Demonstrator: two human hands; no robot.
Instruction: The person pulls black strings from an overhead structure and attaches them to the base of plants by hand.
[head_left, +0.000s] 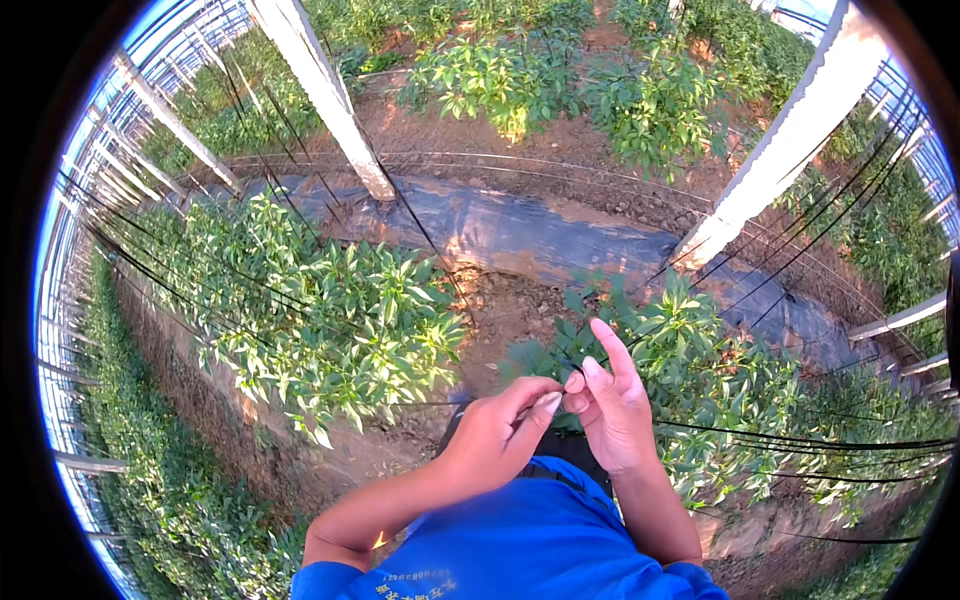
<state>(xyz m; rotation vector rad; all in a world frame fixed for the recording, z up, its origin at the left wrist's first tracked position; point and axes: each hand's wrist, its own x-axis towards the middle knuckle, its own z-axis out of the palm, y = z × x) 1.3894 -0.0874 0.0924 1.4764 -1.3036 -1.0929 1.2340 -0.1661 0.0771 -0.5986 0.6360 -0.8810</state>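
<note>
My left hand (491, 424) and my right hand (619, 409) meet in front of my waist. The left thumb and index finger pinch together at the right hand's curled fingertips. A thin dark string (571, 365) runs into this meeting point, and its end among the fingers is hidden. On the right hand the index finger points up, while the thumb and other fingers bend in around the string. Just beyond the right hand grow leafy green plants (675, 330), apparently peppers. A second clump of such plants (352, 315) stands to the left, with bare soil (510, 315) between.
White posts (330, 97) (780, 142) rise ahead on both sides. Black strings (817, 445) stretch at the right, more (150, 270) at the left. Dark plastic film (525, 225) covers a ground strip, with thin wires (540, 169) beyond. Further plant rows (487, 75) grow behind.
</note>
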